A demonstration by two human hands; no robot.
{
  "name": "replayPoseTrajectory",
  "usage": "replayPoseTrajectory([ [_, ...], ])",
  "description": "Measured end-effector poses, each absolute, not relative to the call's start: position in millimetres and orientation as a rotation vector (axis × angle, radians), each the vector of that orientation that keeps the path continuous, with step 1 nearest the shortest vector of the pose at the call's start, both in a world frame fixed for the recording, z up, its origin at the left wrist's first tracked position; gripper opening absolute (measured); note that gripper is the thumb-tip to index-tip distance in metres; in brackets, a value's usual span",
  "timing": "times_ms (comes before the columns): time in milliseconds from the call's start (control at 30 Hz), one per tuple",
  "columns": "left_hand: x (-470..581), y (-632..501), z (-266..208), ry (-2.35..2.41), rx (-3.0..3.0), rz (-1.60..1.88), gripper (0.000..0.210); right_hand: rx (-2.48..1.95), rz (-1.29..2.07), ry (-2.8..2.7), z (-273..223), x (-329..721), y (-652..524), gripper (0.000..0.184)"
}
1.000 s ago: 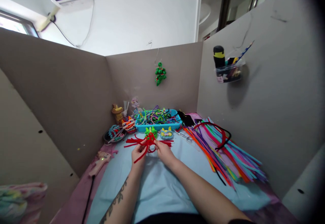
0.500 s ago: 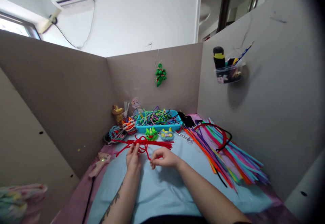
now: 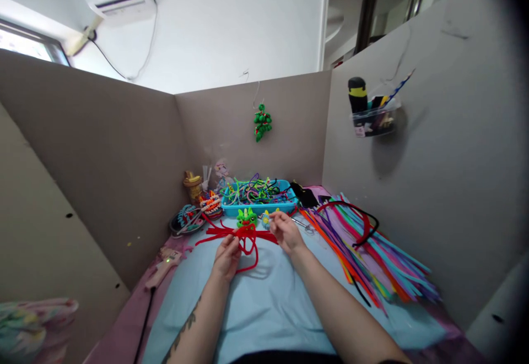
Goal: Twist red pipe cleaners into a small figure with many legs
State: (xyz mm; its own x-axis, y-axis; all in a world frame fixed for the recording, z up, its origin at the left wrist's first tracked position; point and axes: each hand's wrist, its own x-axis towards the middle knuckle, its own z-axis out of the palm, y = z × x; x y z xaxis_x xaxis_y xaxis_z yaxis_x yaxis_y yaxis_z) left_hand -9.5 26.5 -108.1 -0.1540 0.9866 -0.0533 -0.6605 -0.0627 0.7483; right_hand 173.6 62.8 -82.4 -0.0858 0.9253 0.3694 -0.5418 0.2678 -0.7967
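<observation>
My left hand [image 3: 227, 255] pinches a looped bundle of red pipe cleaners [image 3: 249, 234], with one strand curving down in front. Just to the right, my right hand [image 3: 286, 232] has its fingertips pressed together; what they hold, if anything, is too small to make out. Behind the loops lie straight red pipe cleaners [image 3: 263, 235] on the pale blue cover. A green pipe-cleaner animal head [image 3: 247, 218] stands just beyond. Next to it a blue and yellow head [image 3: 265, 219] is partly hidden by my right hand.
A blue tray [image 3: 260, 208] full of pipe-cleaner scraps stands at the back. Many-coloured pipe cleaners [image 3: 372, 248] spread on the right, near scissors [image 3: 308, 228]. A glue gun [image 3: 163, 270] and a dark bowl [image 3: 188, 223] sit on the left. Grey panels [image 3: 248, 149] enclose the table.
My right hand has risen and moved right, away from the strand's lower end. My left hand has shifted slightly right with the red loops, which now hang nearer the middle.
</observation>
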Motion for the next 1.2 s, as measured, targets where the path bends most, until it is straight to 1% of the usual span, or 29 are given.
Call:
replayPoseTrajectory([
  [167, -5, 22, -102, 0.816, 0.597, 1.663, 0.039, -0.746, 0.877, -1.566, -90, 152, 49, 0.013],
  [267, -6, 23, -102, 0.829, 0.587, 1.706, 0.043, -0.879, 0.569, -1.716, -95, 139, 36, 0.01],
  [367, -8, 25, -105, 0.839, 0.585, 1.712, 0.043, -0.931, 0.412, -1.732, -99, 132, 30, 0.011],
  [633, -8, 24, -108, 0.847, 0.622, 1.705, 0.042, -0.919, 0.155, -1.808, -100, 134, 29, 0.024],
  [833, -7, 23, -108, 0.899, 0.778, 1.682, 0.036, -1.009, 0.093, -1.964, -103, 130, 27, 0.027],
  [1033, -5, 22, -106, 1.022, 0.984, 1.724, 0.029, -0.943, 0.172, -1.848, -97, 133, 25, 0.018],
  [1200, -1, 18, -103, 0.965, 1.067, 1.7, 0.027, -0.899, 0.147, -1.745, -90, 138, 26, 0.011],
])
